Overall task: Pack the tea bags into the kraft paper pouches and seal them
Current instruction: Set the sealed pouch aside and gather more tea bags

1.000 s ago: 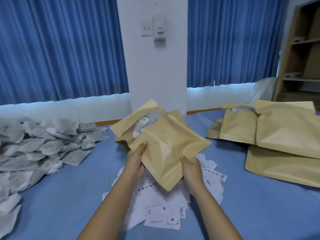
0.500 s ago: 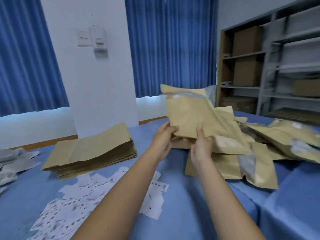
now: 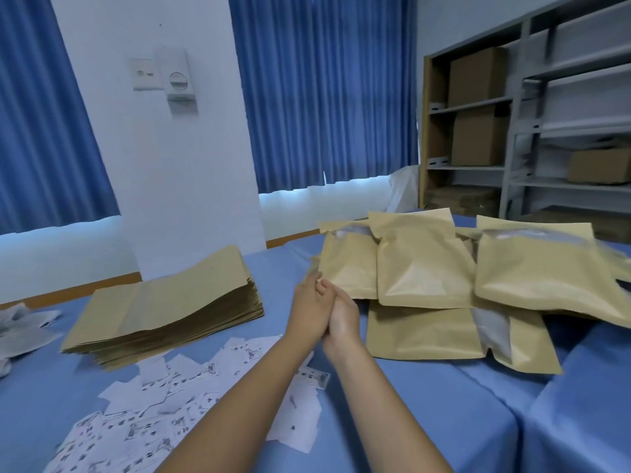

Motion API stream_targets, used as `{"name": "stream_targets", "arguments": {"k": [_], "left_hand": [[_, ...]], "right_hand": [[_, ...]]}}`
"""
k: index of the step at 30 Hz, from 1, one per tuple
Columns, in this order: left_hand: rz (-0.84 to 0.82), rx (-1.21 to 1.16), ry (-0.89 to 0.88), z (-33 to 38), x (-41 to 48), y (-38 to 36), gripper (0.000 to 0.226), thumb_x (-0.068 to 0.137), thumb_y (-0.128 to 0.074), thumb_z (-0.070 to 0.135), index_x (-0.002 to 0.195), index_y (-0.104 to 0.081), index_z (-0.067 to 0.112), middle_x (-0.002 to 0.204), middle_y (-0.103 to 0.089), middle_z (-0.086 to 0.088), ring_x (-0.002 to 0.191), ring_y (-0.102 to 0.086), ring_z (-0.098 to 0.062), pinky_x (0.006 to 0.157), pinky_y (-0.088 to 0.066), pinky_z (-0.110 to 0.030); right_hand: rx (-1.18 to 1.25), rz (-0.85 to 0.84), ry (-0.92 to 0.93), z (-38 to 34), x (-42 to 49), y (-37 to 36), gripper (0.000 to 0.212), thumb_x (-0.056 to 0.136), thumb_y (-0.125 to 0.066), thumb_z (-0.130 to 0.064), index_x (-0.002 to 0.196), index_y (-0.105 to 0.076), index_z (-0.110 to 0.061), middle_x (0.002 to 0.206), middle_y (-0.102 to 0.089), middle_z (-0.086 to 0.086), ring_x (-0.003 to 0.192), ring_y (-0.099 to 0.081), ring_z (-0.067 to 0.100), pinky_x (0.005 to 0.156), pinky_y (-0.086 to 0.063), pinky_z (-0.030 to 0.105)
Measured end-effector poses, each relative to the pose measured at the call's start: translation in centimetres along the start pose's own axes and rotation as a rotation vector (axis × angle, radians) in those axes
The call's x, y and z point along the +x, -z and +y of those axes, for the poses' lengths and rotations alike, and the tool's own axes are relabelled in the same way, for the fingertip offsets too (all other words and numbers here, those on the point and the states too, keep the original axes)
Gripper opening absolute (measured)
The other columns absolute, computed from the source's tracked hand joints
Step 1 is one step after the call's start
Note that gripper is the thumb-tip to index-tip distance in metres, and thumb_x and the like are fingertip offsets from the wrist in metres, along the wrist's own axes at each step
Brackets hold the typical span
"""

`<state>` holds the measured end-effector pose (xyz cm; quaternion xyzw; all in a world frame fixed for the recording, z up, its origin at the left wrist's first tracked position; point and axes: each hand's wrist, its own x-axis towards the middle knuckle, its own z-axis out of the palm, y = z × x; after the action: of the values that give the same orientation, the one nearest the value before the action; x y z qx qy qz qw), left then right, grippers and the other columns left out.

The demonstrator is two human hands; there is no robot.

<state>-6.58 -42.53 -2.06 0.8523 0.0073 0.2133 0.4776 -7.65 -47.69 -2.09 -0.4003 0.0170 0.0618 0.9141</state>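
Note:
Several filled kraft paper pouches (image 3: 423, 268) lie overlapping on the blue table at the right, and some show a clear window strip. A thick stack of flat empty kraft pouches (image 3: 170, 308) sits at the left centre. A few white tea bags (image 3: 20, 326) show at the far left edge. My left hand (image 3: 309, 314) and my right hand (image 3: 345, 319) are pressed side by side just left of the filled pile. Their fingertips reach the lower left corner of the nearest pouch, and neither hand holds anything.
Small printed white paper slips (image 3: 153, 404) are scattered on the blue tablecloth (image 3: 444, 421) under my forearms. A white pillar (image 3: 191, 165) and blue curtains stand behind the table. Shelves with cardboard boxes (image 3: 478, 138) are at the far right.
The filled pouch that both hands held now lies on the pile at the right. Both hands have let go and drawn together at its left edge. My view has turned right.

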Motion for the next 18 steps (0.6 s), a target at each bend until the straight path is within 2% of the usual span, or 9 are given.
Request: {"name": "stream_targets", "arguments": {"k": [2, 4, 6, 8, 10, 13, 16, 18], "left_hand": [[0.171, 0.217, -0.038, -2.5, 0.6, 3.8, 0.044, 0.096, -0.046, 0.023, 0.139, -0.042, 0.014, 0.13, -0.044, -0.006, 0.118, -0.05, -0.021, 0.085, -0.034, -0.021], [0.294, 0.508, -0.044, -5.8, 1.5, 8.0, 0.049, 0.094, -0.049, 0.023, 0.139, -0.04, 0.009, 0.139, -0.04, -0.01, 0.125, -0.042, -0.024, 0.094, -0.035, -0.026], [0.249, 0.856, 0.006, -9.6, 2.4, 12.1, 0.057, 0.095, -0.047, 0.03, 0.144, -0.03, 0.007, 0.148, -0.032, -0.013, 0.137, -0.03, -0.026, 0.107, -0.028, -0.032], [0.138, 1.044, 0.118, -13.0, 3.0, 15.5, 0.059, 0.096, -0.048, 0.034, 0.145, -0.025, 0.009, 0.15, -0.031, -0.011, 0.14, -0.026, -0.025, 0.111, -0.024, -0.036], [0.077, 1.014, 0.185, -15.5, 3.2, 17.9, 0.042, 0.095, -0.052, 0.03, 0.132, -0.04, 0.014, 0.134, -0.048, -0.007, 0.128, -0.041, -0.024, 0.106, -0.028, -0.039], [0.21, 0.901, 0.121, -17.5, 3.2, 20.5, 0.009, 0.093, -0.054, 0.019, 0.101, -0.055, 0.017, 0.106, -0.063, -0.003, 0.104, -0.056, -0.025, 0.09, -0.036, -0.036], [0.337, 0.668, 0.03, -18.5, 3.2, 21.6, 0.017, 0.093, -0.057, 0.012, 0.102, -0.071, 0.01, 0.105, -0.07, -0.006, 0.1, -0.061, -0.026, 0.089, -0.044, -0.035], [0.366, 0.48, -0.031, -18.6, 2.6, 21.9, 0.015, 0.09, -0.061, 0.006, 0.098, -0.074, 0.006, 0.101, -0.072, -0.007, 0.098, -0.064, -0.024, 0.09, -0.045, -0.03]], "right_hand": [[0.025, -0.039, -0.045, 2.4, 0.0, -2.2, 0.024, 0.097, -0.043, -0.005, 0.098, -0.066, 0.004, 0.091, -0.069, 0.016, 0.081, -0.067, 0.022, 0.074, -0.053, 0.029], [0.006, -0.03, -0.098, 5.4, 0.4, -4.6, 0.025, 0.095, -0.04, 0.005, 0.108, -0.061, 0.011, 0.102, -0.066, 0.023, 0.09, -0.065, 0.026, 0.073, -0.054, 0.026], [-0.017, -0.035, -0.171, 8.7, 0.5, -6.6, 0.024, 0.096, -0.038, 0.008, 0.112, -0.055, 0.01, 0.108, -0.061, 0.024, 0.097, -0.061, 0.03, 0.079, -0.054, 0.03], [-0.04, -0.039, -0.231, 12.0, 0.6, -7.7, 0.017, 0.096, -0.041, 0.008, 0.106, -0.054, 0.007, 0.107, -0.061, 0.023, 0.095, -0.063, 0.032, 0.086, -0.052, 0.035], [-0.115, -0.051, -0.272, 14.4, 0.4, -8.3, 0.013, 0.094, -0.044, 0.007, 0.098, -0.056, 0.004, 0.105, -0.064, 0.021, 0.088, -0.066, 0.028, 0.089, -0.053, 0.037], [-0.217, -0.108, -0.252, 16.2, 1.0, -8.7, 0.016, 0.095, -0.043, 0.005, 0.094, -0.058, 0.0, 0.104, -0.069, 0.017, 0.083, -0.071, 0.023, 0.087, -0.055, 0.037], [-0.175, -0.118, -0.228, 16.2, 1.2, -8.5, 0.013, 0.096, -0.048, -0.003, 0.094, -0.06, 0.001, 0.094, -0.072, 0.015, 0.077, -0.073, 0.023, 0.076, -0.056, 0.033], [-0.048, -0.097, -0.236, 15.7, 1.1, -8.4, 0.024, 0.099, -0.048, -0.016, 0.098, -0.058, 0.005, 0.095, -0.071, 0.02, 0.078, -0.072, 0.027, 0.071, -0.056, 0.03]]}}
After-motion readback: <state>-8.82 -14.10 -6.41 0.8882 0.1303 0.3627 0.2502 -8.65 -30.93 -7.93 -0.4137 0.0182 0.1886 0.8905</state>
